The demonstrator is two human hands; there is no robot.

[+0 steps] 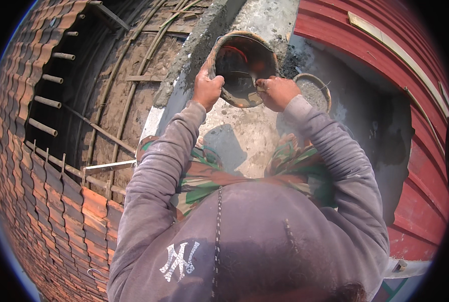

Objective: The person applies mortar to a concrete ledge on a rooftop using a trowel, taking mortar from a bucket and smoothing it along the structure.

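Two hands (pixel 208 90) (pixel 279 93) at one bucket (pixel 240 68)

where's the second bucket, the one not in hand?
Head view, upper half, right of centre: the second bucket sits just right of the held bucket, partly hidden behind the right hand.

Arms (pixel 156 161) fwd, L hand (pixel 207 90) & R hand (pixel 280 93) abt level (both in a grip)
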